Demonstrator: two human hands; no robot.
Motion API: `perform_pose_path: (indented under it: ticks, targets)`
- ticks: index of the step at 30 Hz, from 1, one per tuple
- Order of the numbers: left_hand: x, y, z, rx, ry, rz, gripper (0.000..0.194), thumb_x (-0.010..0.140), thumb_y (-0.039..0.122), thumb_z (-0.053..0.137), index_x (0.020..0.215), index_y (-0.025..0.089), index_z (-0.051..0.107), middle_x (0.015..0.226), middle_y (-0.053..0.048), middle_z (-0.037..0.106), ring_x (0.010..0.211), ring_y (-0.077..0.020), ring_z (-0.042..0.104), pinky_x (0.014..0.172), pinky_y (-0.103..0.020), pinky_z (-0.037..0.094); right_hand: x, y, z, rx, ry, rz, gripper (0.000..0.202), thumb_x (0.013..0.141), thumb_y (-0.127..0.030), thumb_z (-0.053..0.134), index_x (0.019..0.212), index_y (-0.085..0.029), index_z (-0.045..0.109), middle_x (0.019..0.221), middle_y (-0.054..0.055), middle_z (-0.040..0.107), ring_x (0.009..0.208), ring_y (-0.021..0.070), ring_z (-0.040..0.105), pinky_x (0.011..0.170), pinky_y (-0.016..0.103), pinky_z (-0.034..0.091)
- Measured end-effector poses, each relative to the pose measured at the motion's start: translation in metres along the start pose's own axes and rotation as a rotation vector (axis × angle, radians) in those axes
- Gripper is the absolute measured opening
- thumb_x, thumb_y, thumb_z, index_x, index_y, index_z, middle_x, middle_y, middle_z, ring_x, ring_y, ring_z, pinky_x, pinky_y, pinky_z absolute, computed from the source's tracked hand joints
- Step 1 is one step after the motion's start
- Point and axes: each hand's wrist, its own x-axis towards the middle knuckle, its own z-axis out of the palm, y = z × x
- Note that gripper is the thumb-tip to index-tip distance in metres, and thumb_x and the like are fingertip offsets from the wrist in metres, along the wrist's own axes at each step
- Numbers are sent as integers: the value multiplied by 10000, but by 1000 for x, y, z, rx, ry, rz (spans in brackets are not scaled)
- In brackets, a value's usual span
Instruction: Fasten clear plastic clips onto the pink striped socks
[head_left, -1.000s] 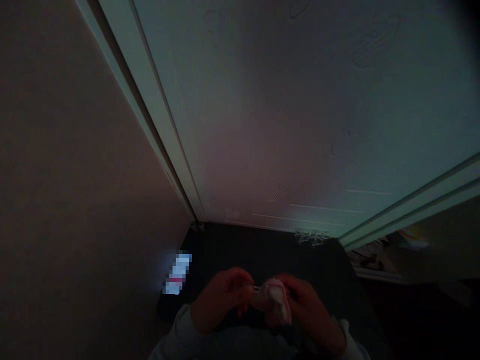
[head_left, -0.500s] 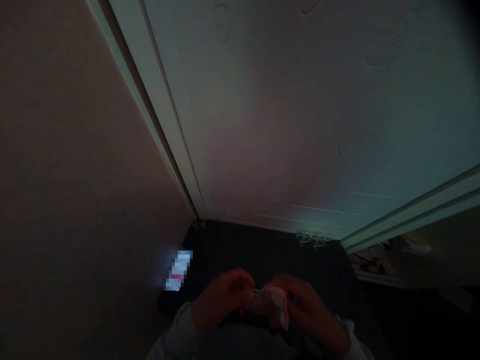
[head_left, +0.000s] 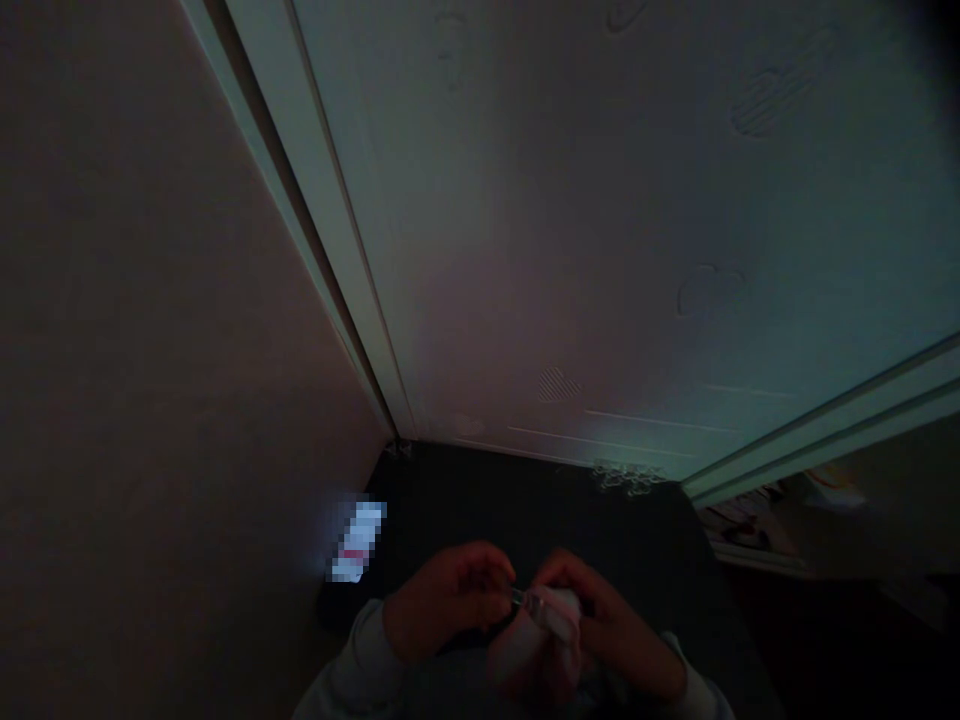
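Observation:
Both hands meet low in the dim view, in front of the body. My left hand [head_left: 457, 598] is closed, its thumb and fingertips pinching a small, thin, shiny piece [head_left: 517, 596] whose kind I cannot make out. That piece reaches to the upper edge of a soft pink and white cloth [head_left: 536, 650]. My right hand [head_left: 611, 625] grips the cloth's right side, fingers bent around it. The cloth hangs down between the hands, and its lower part fades into shadow.
A dark surface [head_left: 480, 510] spreads beneath the hands. On its left lies a lit, blurred-out screen [head_left: 358, 542]. A pale panel with faint embossed shapes [head_left: 562, 250] rises behind, with a plain wall [head_left: 150, 350] at left. Papers or packets [head_left: 750, 520] lie at the right.
The cloth has turned and spread lower and leftward between the hands, showing more of its surface. My right hand has shifted slightly left. My left hand has barely moved.

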Motion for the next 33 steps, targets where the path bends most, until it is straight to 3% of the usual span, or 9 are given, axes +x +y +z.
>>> perform_pose_path:
  ticks: [6,10,14,21,28,33]
  targets:
    - [0,-1,-4,123,39,84,310,615,291,734,871,170,607,717,34,535,665,-117,472,636,-248,356,3,13,6,206,67,28,136,688,-264,606,806,-202,577,668,-47,524,571,107,447,513,205,337]
    - [-1,-3,-8,190,29,92,276,662,265,696,904,173,600,732,34,525,673,-119,467,651,-255,361,6,17,6,51,174,73,91,706,-218,516,747,-181,588,649,-31,531,602,131,469,551,231,356]
    - [0,-7,-10,252,-2,67,286,662,248,686,919,164,595,731,33,529,671,-118,467,644,-253,362,5,15,2,-65,144,65,109,657,-193,493,715,-168,583,638,-22,535,621,147,471,564,243,359]
    - [-1,-5,-7,195,15,57,269,635,281,715,846,163,596,694,44,518,648,-109,463,633,-245,369,2,15,5,98,186,104,125,603,-206,523,726,-197,512,589,-64,454,538,111,402,501,212,319]
    - [1,-12,-12,71,97,104,322,644,334,729,868,159,578,756,11,567,614,-97,485,582,-232,392,1,15,-2,153,230,41,258,690,-420,603,813,-205,530,633,-48,496,537,118,442,499,222,357]
    - [0,-9,-10,89,112,108,307,640,310,732,867,164,584,773,4,598,692,-128,529,651,-261,410,2,10,1,34,230,7,314,679,-440,610,880,-197,604,742,14,602,657,176,535,574,269,430]
